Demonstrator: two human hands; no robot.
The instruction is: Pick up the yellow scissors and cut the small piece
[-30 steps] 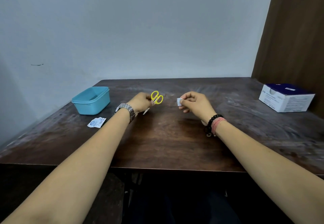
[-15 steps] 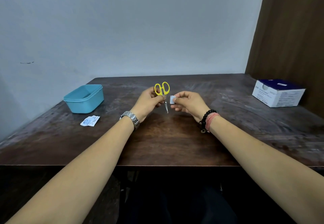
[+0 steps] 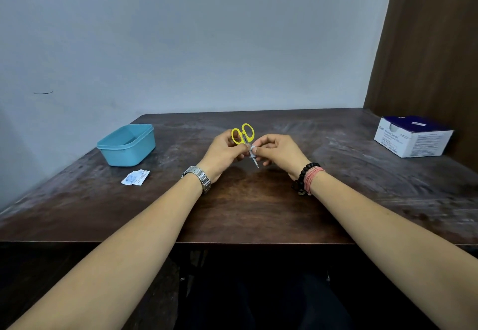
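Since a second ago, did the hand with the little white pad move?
Yes. The right hand pinching the small white pad has moved left, farther from the white box, until the pad touches the blades of the yellow scissors in the left hand.

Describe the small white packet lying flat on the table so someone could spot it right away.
On the dark wooden table, look left to the blue tub. The packet lies flat just in front of it, apart from both hands: the only loose white, blue-printed, crumpled piece there.
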